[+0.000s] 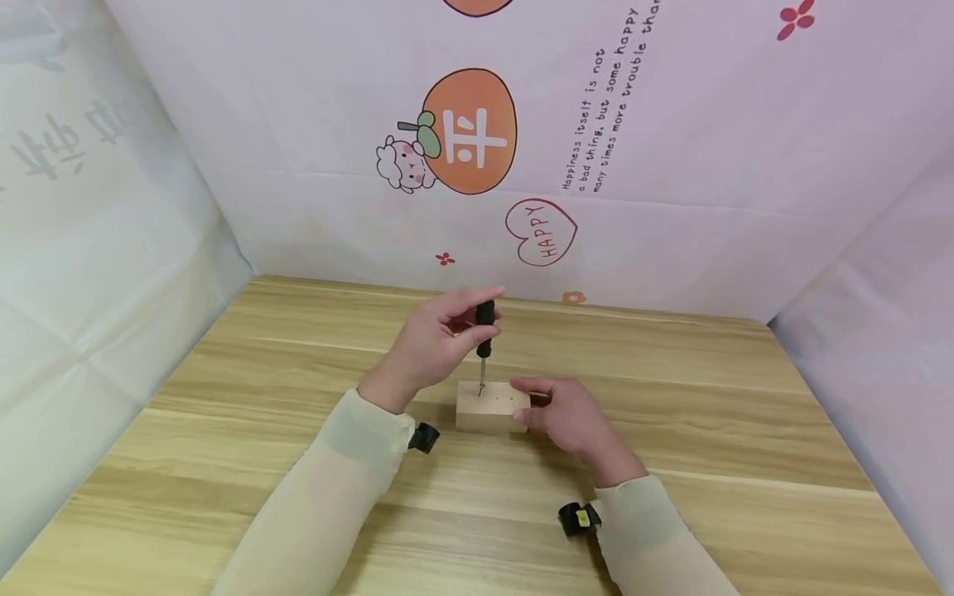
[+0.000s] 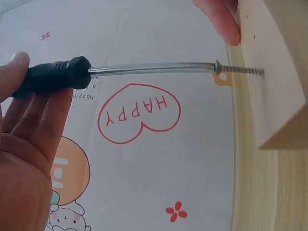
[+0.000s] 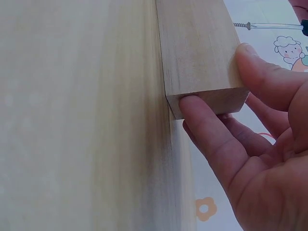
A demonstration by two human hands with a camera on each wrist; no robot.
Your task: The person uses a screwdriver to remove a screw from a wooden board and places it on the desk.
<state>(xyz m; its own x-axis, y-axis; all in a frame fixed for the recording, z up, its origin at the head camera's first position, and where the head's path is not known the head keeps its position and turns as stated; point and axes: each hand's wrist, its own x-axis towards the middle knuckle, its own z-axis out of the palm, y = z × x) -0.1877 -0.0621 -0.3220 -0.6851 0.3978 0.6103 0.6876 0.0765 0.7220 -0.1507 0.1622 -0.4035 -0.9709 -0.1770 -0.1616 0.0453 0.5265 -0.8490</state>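
Note:
A pale wooden block (image 1: 488,420) lies on the table, with a few small holes in its top face. One screw (image 2: 240,70) stands in the block, most of its thread showing above the wood. My left hand (image 1: 436,339) grips the black handle of a screwdriver (image 2: 149,69) between thumb and fingers. The metal shaft points down, its tip at the screw's head. At the block's right end, my right hand (image 1: 570,414) holds the wood, the thumb on the near edge and fingers against the end face and far side, as the right wrist view shows.
The wood-grain table (image 1: 298,348) stretches out around the block. Behind it rises a white printed sheet (image 1: 335,223) with cartoon and heart designs, and pale sheets hang at both sides. A black wrist camera (image 1: 425,438) sits at the left cuff, another (image 1: 575,520) at the right.

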